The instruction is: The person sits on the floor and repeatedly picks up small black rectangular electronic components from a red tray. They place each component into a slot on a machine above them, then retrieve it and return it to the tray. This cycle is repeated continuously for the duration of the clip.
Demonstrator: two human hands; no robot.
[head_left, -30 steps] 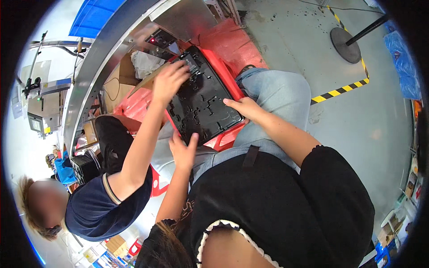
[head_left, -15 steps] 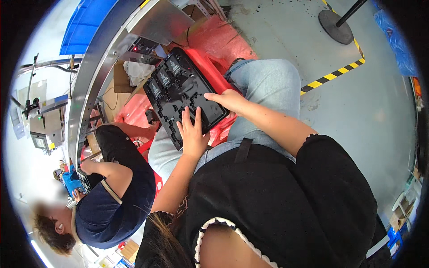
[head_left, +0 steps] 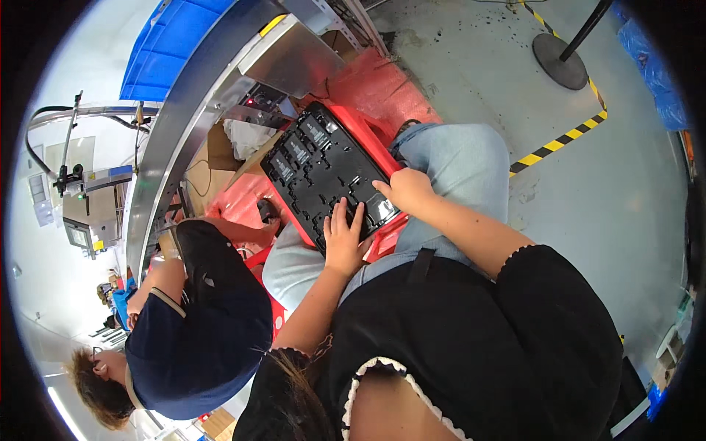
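Note:
A black moulded plastic tray (head_left: 334, 180) with shaped pockets lies tilted over my lap and a red plastic thing beneath it. Three flat dark rectangular parts (head_left: 297, 148) with pale print sit in pockets along its far end; the nearer pockets hold nothing I can make out. My left hand (head_left: 344, 241) rests on the tray's near edge, its fingers stretched and spread over the top. At the right edge my right hand (head_left: 407, 191) grips the tray, thumb on the upper face and the other fingers mostly hidden.
A co-worker in a dark shirt (head_left: 195, 353) sits close on my left. Beyond the tray runs a metal bench frame (head_left: 184, 110) with a blue bin (head_left: 165, 51) above. An open cardboard box (head_left: 220, 147) stands beside it. Right, a round-based post (head_left: 560, 62) stands near striped floor tape (head_left: 566, 137).
The whole scene has shifted a little right and down in view. Both hands keep nearly the same places on the tray. The co-worker's arm and head have changed position.

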